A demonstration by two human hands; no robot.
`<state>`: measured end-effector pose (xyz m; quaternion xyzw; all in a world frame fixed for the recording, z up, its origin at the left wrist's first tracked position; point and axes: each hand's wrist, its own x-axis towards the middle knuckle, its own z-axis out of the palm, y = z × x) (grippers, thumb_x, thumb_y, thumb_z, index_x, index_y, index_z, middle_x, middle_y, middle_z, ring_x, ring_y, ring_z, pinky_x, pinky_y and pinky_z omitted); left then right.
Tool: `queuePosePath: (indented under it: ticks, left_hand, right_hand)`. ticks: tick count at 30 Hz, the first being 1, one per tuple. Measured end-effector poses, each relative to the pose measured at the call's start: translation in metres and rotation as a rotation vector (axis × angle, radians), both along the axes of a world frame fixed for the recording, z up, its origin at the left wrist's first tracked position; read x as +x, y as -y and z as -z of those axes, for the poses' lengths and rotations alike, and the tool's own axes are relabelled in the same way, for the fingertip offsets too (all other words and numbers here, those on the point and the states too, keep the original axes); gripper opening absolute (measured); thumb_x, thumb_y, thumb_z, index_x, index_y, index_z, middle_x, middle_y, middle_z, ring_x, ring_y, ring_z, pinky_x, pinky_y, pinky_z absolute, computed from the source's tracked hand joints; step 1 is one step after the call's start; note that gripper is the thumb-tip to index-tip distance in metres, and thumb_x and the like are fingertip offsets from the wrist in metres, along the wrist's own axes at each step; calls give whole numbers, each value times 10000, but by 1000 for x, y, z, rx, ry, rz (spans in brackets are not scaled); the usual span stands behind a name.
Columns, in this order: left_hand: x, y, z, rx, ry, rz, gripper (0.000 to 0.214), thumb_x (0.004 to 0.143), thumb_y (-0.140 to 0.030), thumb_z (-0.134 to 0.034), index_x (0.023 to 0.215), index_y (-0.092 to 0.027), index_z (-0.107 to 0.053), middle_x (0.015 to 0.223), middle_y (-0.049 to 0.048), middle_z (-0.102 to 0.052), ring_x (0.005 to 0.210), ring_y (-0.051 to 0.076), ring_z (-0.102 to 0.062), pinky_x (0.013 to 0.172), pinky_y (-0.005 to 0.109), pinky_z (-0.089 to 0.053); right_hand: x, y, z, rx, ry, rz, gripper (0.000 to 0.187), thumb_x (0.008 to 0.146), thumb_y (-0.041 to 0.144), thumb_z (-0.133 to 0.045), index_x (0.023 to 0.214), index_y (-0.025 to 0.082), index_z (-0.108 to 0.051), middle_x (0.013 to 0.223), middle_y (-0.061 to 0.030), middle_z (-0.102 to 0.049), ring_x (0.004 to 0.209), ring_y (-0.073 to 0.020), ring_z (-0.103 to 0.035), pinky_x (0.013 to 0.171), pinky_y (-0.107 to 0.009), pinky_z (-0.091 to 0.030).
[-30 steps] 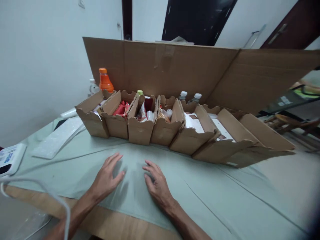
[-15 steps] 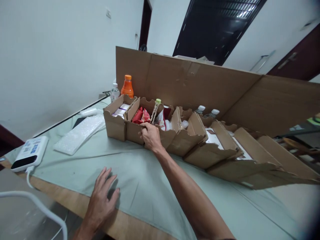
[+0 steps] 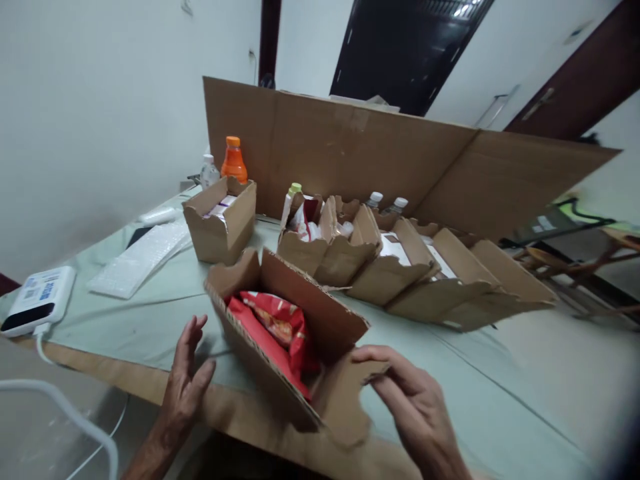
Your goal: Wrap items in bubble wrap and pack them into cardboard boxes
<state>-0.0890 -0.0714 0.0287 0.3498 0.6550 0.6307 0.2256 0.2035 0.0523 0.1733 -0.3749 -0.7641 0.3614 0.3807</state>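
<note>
My right hand (image 3: pixel 415 400) grips the near end flap of a cardboard box (image 3: pixel 345 400), thumb on one side and fingers on the other. The open-topped box has been pulled forward and sits slanted near the table's front edge. Inside it lie red snack packets (image 3: pixel 280 333), one with a food picture. Left of the box, my left hand (image 3: pixel 185 380) is open, fingers apart, not touching it. Behind stands another cardboard box (image 3: pixel 210 233) with white and purple packs in it.
A row of cardboard bins (image 3: pixel 415 293) runs rightward, before a tall cardboard panel (image 3: pixel 340 147). An orange bottle (image 3: pixel 233 163) stands at back left. Bubble wrap (image 3: pixel 140 260) and a white power bank (image 3: pixel 40 300) with a cable lie on the left of the cloth-covered table (image 3: pixel 165 327).
The box with red packets has come out of the row toward me, in my right hand, leaving a gap. My left hand has shifted slightly left. The view has shifted too.
</note>
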Motion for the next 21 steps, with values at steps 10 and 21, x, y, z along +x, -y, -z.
queuePosePath:
  ticks: [10,21]
  left_hand:
    - [30,1,-5,-90,50,113,770,771,-570,-750,1443,-287,-499,1385,111,-639,1336,357,-576,1098,467,-515]
    - [75,-121,-41,25,-62,367,710,813,-348,-659,1458,-185,-411,1425,150,-572,1345,288,-548,1159,453,-418]
  right_hand:
    - [73,50,88,-121,143,30,849,794,465,-765,1552,277,-434,1433,-162,-617,1229,-360,-655,960,-470,-592]
    - [50,-71,71,58,152,255,387,841,409,-592,1125,153,-652,1054,-145,-745,925,-296,-708,815,-436,-593]
